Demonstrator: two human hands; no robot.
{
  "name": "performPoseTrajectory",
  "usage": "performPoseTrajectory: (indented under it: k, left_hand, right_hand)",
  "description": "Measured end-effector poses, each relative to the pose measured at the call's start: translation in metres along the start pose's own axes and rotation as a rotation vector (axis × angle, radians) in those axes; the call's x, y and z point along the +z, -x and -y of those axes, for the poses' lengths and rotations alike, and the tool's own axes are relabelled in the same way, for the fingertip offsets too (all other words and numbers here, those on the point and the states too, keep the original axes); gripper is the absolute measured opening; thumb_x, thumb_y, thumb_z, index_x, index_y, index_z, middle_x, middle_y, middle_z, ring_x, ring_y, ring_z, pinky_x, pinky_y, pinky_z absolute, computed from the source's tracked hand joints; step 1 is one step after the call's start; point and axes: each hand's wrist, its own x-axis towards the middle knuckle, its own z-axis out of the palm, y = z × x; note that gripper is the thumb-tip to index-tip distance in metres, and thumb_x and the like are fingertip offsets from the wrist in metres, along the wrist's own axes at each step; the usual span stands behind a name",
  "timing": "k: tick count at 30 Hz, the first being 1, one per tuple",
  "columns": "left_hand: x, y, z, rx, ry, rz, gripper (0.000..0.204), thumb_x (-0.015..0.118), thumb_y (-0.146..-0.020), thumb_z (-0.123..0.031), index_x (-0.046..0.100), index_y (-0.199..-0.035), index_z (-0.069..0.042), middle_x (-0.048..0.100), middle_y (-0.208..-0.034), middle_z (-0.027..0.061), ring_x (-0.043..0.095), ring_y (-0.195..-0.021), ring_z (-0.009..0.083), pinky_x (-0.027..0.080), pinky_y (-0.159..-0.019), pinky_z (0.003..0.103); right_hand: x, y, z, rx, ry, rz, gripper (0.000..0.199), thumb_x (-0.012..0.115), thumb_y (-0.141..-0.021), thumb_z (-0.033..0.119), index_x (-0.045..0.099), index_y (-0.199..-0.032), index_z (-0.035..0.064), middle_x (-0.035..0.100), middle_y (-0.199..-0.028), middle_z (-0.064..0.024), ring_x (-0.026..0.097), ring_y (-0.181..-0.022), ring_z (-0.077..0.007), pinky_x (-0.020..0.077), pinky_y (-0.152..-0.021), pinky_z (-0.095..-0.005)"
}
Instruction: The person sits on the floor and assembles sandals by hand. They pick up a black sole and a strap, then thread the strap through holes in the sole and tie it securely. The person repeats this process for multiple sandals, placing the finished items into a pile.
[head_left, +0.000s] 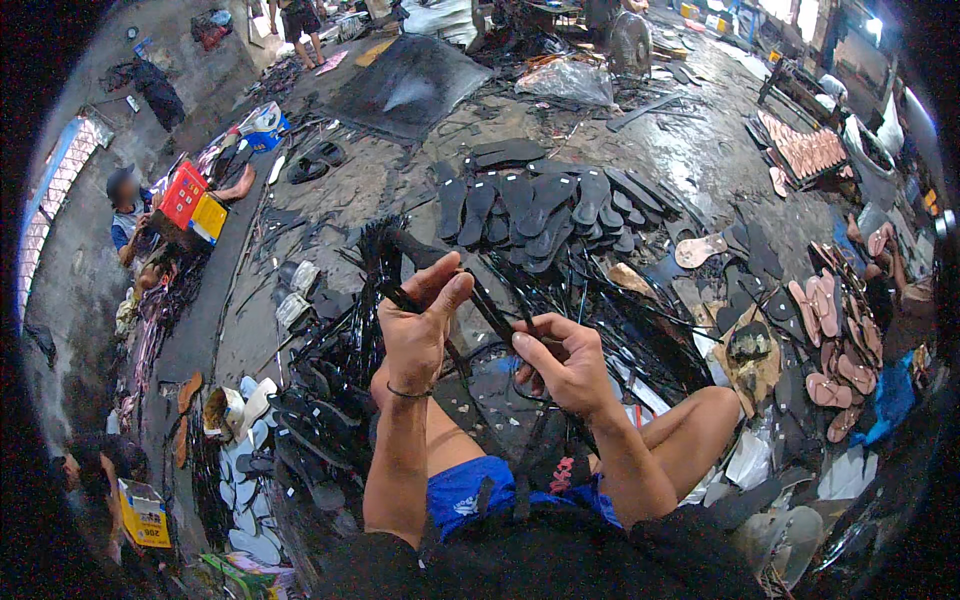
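Note:
In front of my lap, a thin black strap (488, 308) stretches slantwise between my two hands. My left hand (411, 335) is closed on its upper end, thumb raised against the fingers. Lower and to the right, my right hand (568, 362) pinches the other end between thumb and fingertips. Whether the strap is one piece or several laid together, I cannot tell. A bundle of glossy black strips (366, 310) lies just left of my left hand, partly behind it. More shiny black strips (615, 330) fan out beyond my right hand.
A heap of black sandal soles (535, 205) lies ahead on the floor. Pink sandals (825, 305) are piled at right, near another person's arm (912, 290). Grey-white soles (252, 490) lie at left. A person sits far left beside a red and yellow box (190, 205).

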Motion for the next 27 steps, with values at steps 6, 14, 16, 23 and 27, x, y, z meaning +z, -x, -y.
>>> performPoseTrajectory:
  k: [6,14,16,23,27]
  left_hand:
    - [-0.006,0.001,0.001,0.108,-0.029,0.171,0.027,0.075,-0.087,-0.007,0.070,-0.112,0.000,0.074,-0.098,0.0082,0.069,-0.085,0.0107,0.046,-0.063,0.018]
    - [-0.002,0.006,-0.004,0.094,-0.237,0.146,0.024,0.075,-0.088,-0.008,0.072,-0.111,-0.003,0.074,-0.095,0.0041,0.061,-0.072,0.0036,0.040,-0.056,0.018]
    - [0.001,0.006,0.010,0.135,-0.208,0.154,0.024,0.075,-0.087,-0.008,0.072,-0.110,-0.003,0.074,-0.096,0.0039,0.062,-0.073,0.0040,0.042,-0.058,0.019]
    - [0.009,0.019,0.022,0.027,-0.044,0.236,0.037,0.071,-0.091,-0.012,0.062,-0.126,-0.003,0.071,-0.107,0.0078,0.065,-0.085,0.0125,0.052,-0.078,0.025]
    - [0.022,0.033,0.010,0.027,-0.049,0.314,0.033,0.067,-0.095,-0.017,0.062,-0.125,-0.003,0.067,-0.109,0.0065,0.062,-0.091,0.0097,0.049,-0.079,0.023]
  right_hand:
    - [0.011,0.001,0.004,-0.083,-0.104,-0.063,0.023,0.061,-0.098,0.016,0.067,-0.115,0.0021,0.070,-0.097,-0.0083,0.067,-0.089,-0.0120,0.0535,-0.075,-0.0252]
    - [0.014,0.010,0.000,-0.107,-0.149,-0.084,0.037,0.057,-0.100,0.016,0.055,-0.134,0.0020,0.067,-0.116,-0.0135,0.063,-0.106,-0.0191,0.0485,-0.095,-0.0322]
    - [0.019,0.014,-0.003,-0.203,-0.111,-0.064,0.039,0.060,-0.099,0.015,0.053,-0.135,0.0020,0.067,-0.117,-0.0129,0.063,-0.107,-0.0184,0.0497,-0.093,-0.0322]
    - [0.020,0.019,-0.013,-0.128,-0.113,-0.187,0.026,0.061,-0.096,0.002,0.060,-0.122,0.0008,0.070,-0.098,-0.0056,0.064,-0.079,-0.0081,0.0516,-0.067,-0.0222]
    - [0.028,0.018,-0.015,-0.103,-0.188,-0.126,0.020,0.063,-0.094,0.002,0.061,-0.114,0.0019,0.070,-0.101,-0.0063,0.066,-0.090,-0.0118,0.0533,-0.078,-0.0255]
